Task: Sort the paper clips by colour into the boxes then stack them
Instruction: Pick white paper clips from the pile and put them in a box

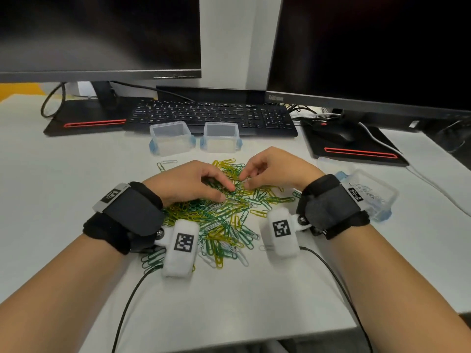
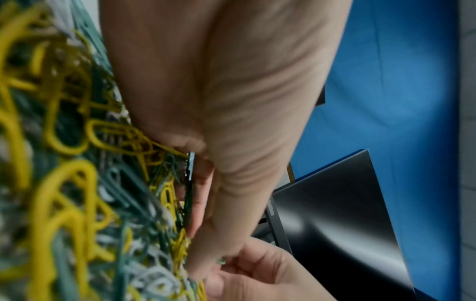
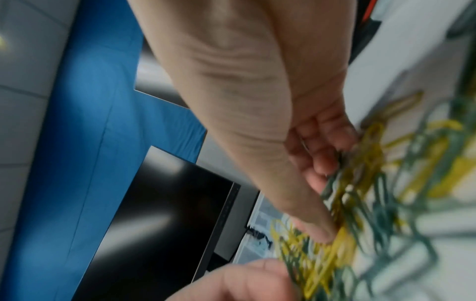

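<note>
A big pile of paper clips (image 1: 224, 212), yellow, green and white mixed together, is lying in the middle of the white table (image 1: 254, 296). Both hands are working at the far part of this pile, near its 12 o'clock edge.

The left hand (image 1: 188, 182) is resting on the clips with its fingers curled down into them. In the left wrist view its fingertips (image 2: 203, 262) are touching the clips and some green clips are lying along the fingers, but I cannot tell if the hand is really grasping any of them.

The right hand (image 1: 275, 166) is hovering just beside the left one, at its 3 o'clock side. Its fingers are bent and the thumb and forefinger are coming together over the clips. In the right wrist view the fingers (image 3: 316, 163) are touching green and yellow clips, but the picture is blurred, so I cannot tell if a clip is pinched.

Two clear boxes are standing open at 12 o'clock from the pile, in front of the keyboard (image 1: 211, 115): the left box (image 1: 170, 138) and the right box (image 1: 221, 137), just beside each other. A third clear box (image 1: 377, 197) with white clips inside is sitting at 3 o'clock, behind the right wrist
</note>
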Action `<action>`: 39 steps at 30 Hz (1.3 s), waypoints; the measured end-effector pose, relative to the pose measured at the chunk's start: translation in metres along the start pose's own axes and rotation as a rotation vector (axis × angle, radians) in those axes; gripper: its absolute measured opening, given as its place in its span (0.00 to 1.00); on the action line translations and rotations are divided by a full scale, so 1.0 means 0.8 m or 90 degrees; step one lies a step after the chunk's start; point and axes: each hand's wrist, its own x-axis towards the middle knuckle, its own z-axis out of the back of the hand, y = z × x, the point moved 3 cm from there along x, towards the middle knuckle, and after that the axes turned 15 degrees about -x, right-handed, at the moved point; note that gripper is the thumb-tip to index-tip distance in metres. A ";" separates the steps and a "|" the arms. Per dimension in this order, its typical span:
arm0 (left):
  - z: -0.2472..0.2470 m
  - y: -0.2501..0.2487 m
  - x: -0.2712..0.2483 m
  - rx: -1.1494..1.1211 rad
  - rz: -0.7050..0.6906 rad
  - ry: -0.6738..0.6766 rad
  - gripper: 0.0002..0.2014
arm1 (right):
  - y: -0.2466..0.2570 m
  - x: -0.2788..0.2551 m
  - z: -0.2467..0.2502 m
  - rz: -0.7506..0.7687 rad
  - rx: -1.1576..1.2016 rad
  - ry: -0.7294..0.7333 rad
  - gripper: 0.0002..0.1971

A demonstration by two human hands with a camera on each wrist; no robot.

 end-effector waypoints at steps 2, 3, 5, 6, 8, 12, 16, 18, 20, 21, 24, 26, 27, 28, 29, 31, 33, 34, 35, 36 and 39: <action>-0.003 -0.001 -0.001 0.052 -0.006 0.012 0.13 | 0.001 0.003 -0.005 0.002 -0.011 0.000 0.10; -0.004 -0.002 -0.001 0.076 -0.012 0.018 0.12 | 0.003 0.004 -0.007 0.007 -0.019 -0.001 0.08; -0.005 -0.002 0.001 0.108 -0.022 0.027 0.10 | 0.003 0.005 -0.008 0.011 -0.029 -0.008 0.06; -0.006 -0.001 0.001 0.114 -0.025 0.030 0.09 | 0.002 0.005 -0.008 0.010 -0.026 -0.012 0.05; -0.005 0.001 0.003 0.114 -0.030 0.027 0.07 | -0.001 0.005 -0.005 0.013 -0.006 -0.010 0.03; -0.002 0.002 0.005 0.033 -0.031 -0.027 0.04 | -0.008 0.001 0.004 0.021 0.157 0.009 0.03; 0.006 0.000 0.006 -0.150 -0.064 -0.101 0.05 | -0.013 0.001 0.007 0.045 0.259 0.027 0.08; 0.011 -0.002 0.005 -0.218 -0.089 -0.126 0.05 | -0.011 -0.001 0.008 0.050 0.337 0.045 0.08; 0.015 -0.005 0.004 -0.257 -0.109 -0.151 0.05 | -0.008 -0.003 0.009 0.041 0.471 0.077 0.08; 0.017 -0.006 0.003 -0.278 -0.115 -0.161 0.05 | -0.005 -0.004 0.010 0.028 0.550 0.099 0.10; 0.020 -0.005 0.003 -0.341 -0.110 -0.160 0.09 | 0.009 -0.006 0.003 0.009 0.623 0.178 0.09; 0.021 -0.003 0.005 -0.337 -0.092 -0.158 0.10 | 0.023 -0.008 -0.006 0.037 0.464 0.206 0.05; 0.021 -0.003 0.005 -0.331 -0.082 -0.164 0.09 | 0.028 -0.010 -0.011 0.051 0.359 0.206 0.05; 0.022 -0.002 0.005 -0.333 -0.073 -0.172 0.09 | 0.032 -0.011 -0.015 0.059 0.264 0.192 0.06; 0.023 -0.003 0.005 -0.339 -0.067 -0.178 0.09 | 0.035 -0.012 -0.018 0.067 0.196 0.170 0.07; 0.022 -0.004 0.005 -0.351 -0.056 -0.182 0.09 | 0.043 -0.013 -0.023 0.093 0.129 0.147 0.07; 0.020 -0.002 0.004 -0.362 -0.042 -0.184 0.09 | 0.051 -0.013 -0.030 0.123 0.097 0.133 0.07; 0.019 -0.003 0.006 -0.370 -0.035 -0.183 0.09 | 0.053 -0.014 -0.031 0.130 0.080 0.118 0.07; 0.019 -0.001 0.006 -0.382 -0.026 -0.185 0.09 | 0.057 -0.013 -0.034 0.132 0.064 0.105 0.08; 0.019 0.000 0.007 -0.403 -0.018 -0.186 0.09 | 0.059 -0.012 -0.036 0.132 0.046 0.091 0.09; 0.019 0.004 0.008 -0.477 0.000 -0.190 0.10 | 0.065 -0.011 -0.041 0.158 0.002 0.066 0.07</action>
